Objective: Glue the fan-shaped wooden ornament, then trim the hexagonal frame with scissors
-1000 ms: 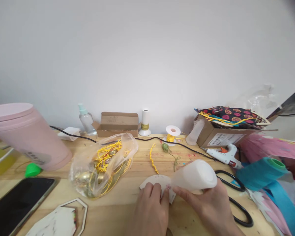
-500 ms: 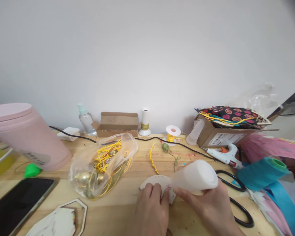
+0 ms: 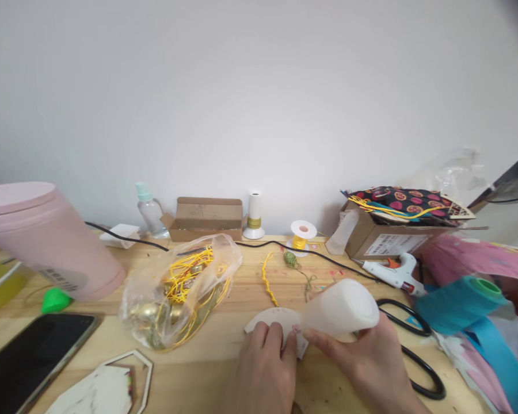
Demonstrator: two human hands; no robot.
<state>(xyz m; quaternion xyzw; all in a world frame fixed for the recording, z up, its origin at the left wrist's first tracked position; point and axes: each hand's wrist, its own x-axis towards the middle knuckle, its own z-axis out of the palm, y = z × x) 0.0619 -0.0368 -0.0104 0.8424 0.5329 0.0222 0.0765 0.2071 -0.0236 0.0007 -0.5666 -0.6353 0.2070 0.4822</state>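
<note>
My left hand [image 3: 268, 359] lies on a flat white fan-shaped piece [image 3: 280, 314], fingers bent and pressed together, holding it against the table. A small pinkish mark shows on the piece beside my fingertip. My right hand [image 3: 366, 359] is wrapped round a white plastic squeeze bottle [image 3: 341, 307], tilted with its base up to the right and its narrow end low over the piece's right side. The bottle's tip is blurred; whether it touches the piece I cannot tell. A twisted yellow cord [image 3: 267, 282] lies just behind the piece.
Black-handled scissors [image 3: 427, 374] lie right of my right hand, near a glue gun [image 3: 392, 271] and a teal thread cone [image 3: 460, 305]. Leftward are a plastic bag [image 3: 142, 307] of bells and yellow cord, a phone [image 3: 38, 359] and a pink container [image 3: 56, 241].
The bottle in my right hand has shifted very slightly left and down. My left hand stays in place on the white piece.
</note>
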